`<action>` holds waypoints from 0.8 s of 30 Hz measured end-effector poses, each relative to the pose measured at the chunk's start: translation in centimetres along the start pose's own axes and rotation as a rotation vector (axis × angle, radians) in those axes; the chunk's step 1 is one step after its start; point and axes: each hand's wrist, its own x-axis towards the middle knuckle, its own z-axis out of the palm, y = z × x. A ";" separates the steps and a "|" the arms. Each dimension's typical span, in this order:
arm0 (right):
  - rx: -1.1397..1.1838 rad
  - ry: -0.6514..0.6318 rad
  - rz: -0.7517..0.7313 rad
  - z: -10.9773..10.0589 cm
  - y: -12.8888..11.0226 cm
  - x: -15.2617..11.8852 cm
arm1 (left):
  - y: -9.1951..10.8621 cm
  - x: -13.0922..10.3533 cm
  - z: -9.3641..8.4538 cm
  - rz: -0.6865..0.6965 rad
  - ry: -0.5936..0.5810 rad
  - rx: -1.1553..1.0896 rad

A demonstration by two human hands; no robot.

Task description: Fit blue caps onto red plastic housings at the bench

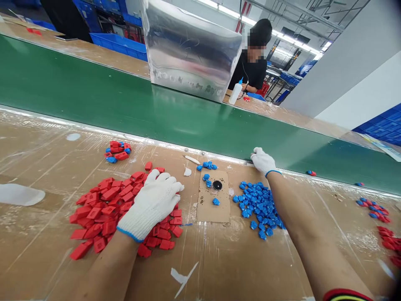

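Head view: red pieces (108, 194) lying under the left hand (153, 198)
On the tabletop (250, 267), many long axes are slanting up-right; that hand is resting loosely curved, the right hand (263, 161) bending at the green belt (188, 121) — any grip, I cannot tell.

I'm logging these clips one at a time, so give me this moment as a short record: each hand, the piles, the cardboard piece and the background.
Left hand: white glove, on the heap of red pieces
Right hand: white glove, at the near edge of the green belt; grip unclear
Blue pieces: heaped beside the right forearm
Cardboard piece: between the heaps, bearing a round black object and some blue pieces
Background: person, white bottle, metal panel
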 end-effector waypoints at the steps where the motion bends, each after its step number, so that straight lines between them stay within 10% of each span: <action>1: 0.021 0.004 0.012 0.2 0.6 0.1 | -0.1 0.1 0.0 0.004 -0.017 0.004; 11: 0.226 0.208 0.095 -4.5 6.6 -6.8 | 0.0 0.8 0.0 -0.070 0.057 0.046; 16: 0.069 -0.183 -0.253 -3.7 2.3 -12.0 | 0.6 1.1 -0.8 -0.194 0.257 -0.360; 24: -0.036 -0.393 -0.351 -0.7 -3.3 -8.8 | 1.3 1.4 -0.3 -0.317 0.390 -0.668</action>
